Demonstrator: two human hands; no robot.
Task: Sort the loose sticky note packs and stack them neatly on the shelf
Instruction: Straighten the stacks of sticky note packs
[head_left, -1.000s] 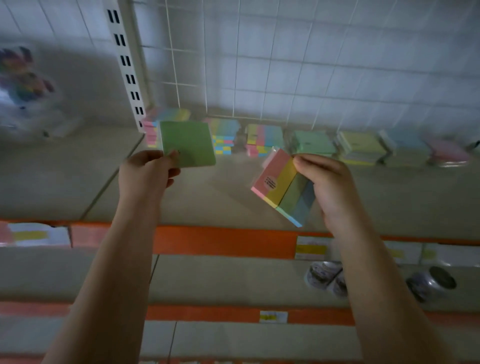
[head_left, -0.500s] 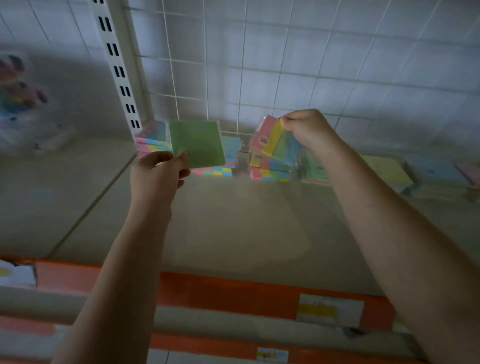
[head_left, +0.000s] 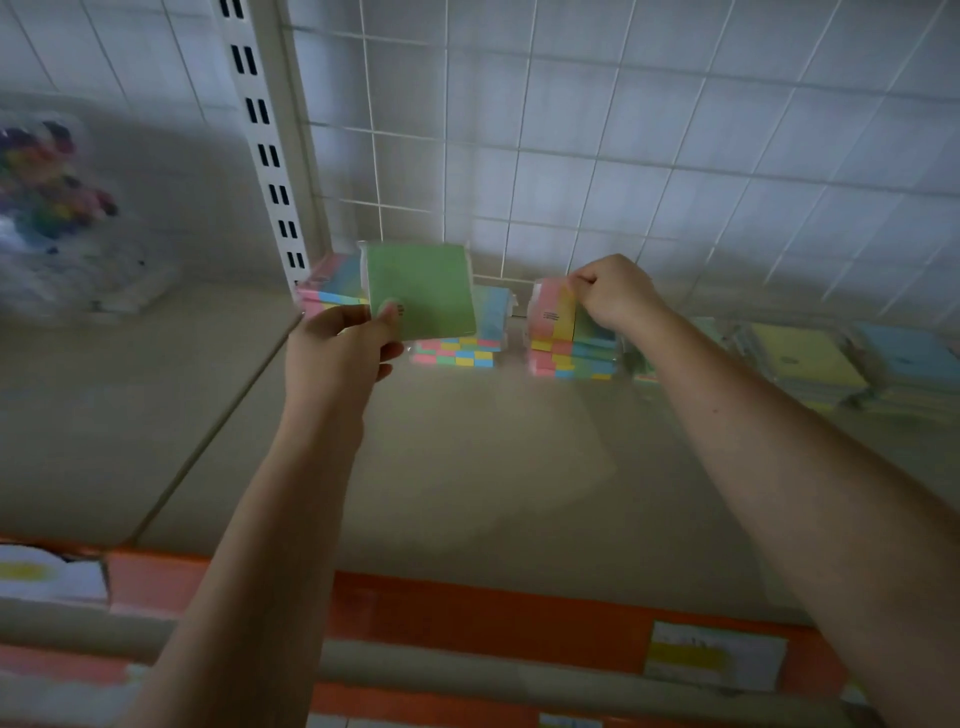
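A: Far left, back of the shelf (head_left: 467, 467) — what is lying there?

B: A clear bag of small multicoloured bits (head_left: 57, 208), blurred, leaning toward the back wall. Cannot tell what is in it.

A: Next along?

B: A slotted upright (head_left: 267, 156) is rising from the back edge. Just right of its foot a striped pack stack (head_left: 332, 291) is sitting against the wire grid (head_left: 571, 130).

A: Left hand?

B: The left hand (head_left: 337, 353) is pinching a green pack (head_left: 418, 291) by its lower left corner, thumb on the face, holding it upright above the shelf and partly covering a checkered stack (head_left: 460, 353) behind.

A: And the right?

B: The right hand (head_left: 613, 296) is gripping a pink, yellow and green striped pack (head_left: 553, 312) from above, fingers curled over its top edge. The pack is resting on, or just at, the top of a matching stack (head_left: 571, 361) at the back edge; contact is unclear.

A: Further right?

B: Yellow packs (head_left: 810, 358) and blue packs (head_left: 904, 353) are lying flat along the back, blurred. An orange strip (head_left: 467, 613) with a price label (head_left: 714, 657) is running along the front edge.
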